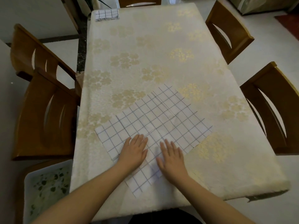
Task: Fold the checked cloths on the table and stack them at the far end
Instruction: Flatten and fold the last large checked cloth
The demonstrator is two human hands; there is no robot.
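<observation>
Both hands flat, palms down, fingers straight, gripping nothing. Left hand [135, 151] and right hand [172, 156] press side by side on the near part of a white cloth with thin blue check lines [155, 125]. That cloth lies spread out, rotated diagonal, near the tabletop's near edge, one corner pointing at the person. Creases run across its middle. Table covered by a cream tablecloth with gold flower print [145, 50]. A folded white-and-blue checked cloth [106, 15] sits at the far left corner. Brown wooden chairs [45, 113] stand along both long edges.
</observation>
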